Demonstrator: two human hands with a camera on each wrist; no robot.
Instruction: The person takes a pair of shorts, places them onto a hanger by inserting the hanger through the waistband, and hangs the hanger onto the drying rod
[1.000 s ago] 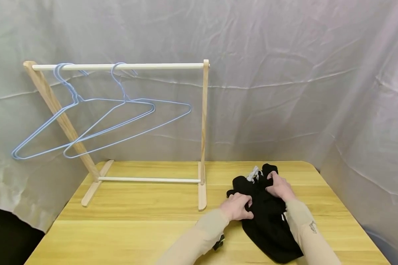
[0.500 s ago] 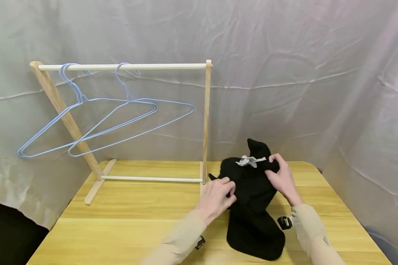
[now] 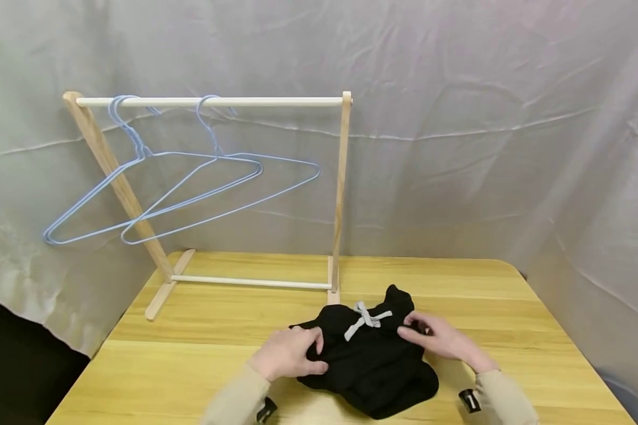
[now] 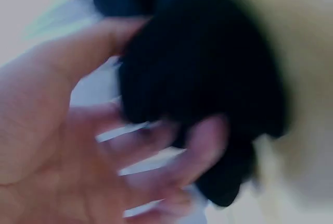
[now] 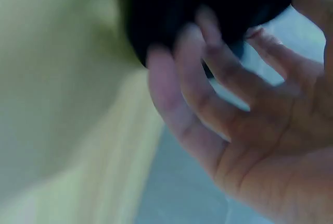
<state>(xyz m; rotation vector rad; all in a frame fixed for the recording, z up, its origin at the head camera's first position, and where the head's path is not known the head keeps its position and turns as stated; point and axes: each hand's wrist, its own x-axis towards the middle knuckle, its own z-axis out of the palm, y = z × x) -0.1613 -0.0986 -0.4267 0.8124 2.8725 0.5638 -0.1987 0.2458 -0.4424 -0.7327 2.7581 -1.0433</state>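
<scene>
A black garment (image 3: 369, 366) with a pale drawstring (image 3: 365, 320) tied in a bow lies bunched near the front of the table. My left hand (image 3: 289, 353) grips its left side, the thumb on top and the fingers curled at the fabric. At its right side, my right hand (image 3: 443, 337) pinches the cloth below a raised corner. In the left wrist view, dark cloth (image 4: 203, 62) sits between the thumb and the fingers of the left hand. The right wrist view is blurred, with the right fingertips against the dark cloth (image 5: 203, 0).
A wooden rack (image 3: 342, 189) with a white top rail (image 3: 276, 102) stands at the back left. Several blue wire hangers (image 3: 218, 156) hang from it. A grey curtain (image 3: 457, 195) encloses the wooden table (image 3: 202, 330) behind and at the sides.
Both hands have brought the garment left and, after lifting its far end, laid it lower and flatter, with the bow now facing up. The view has shifted slightly.
</scene>
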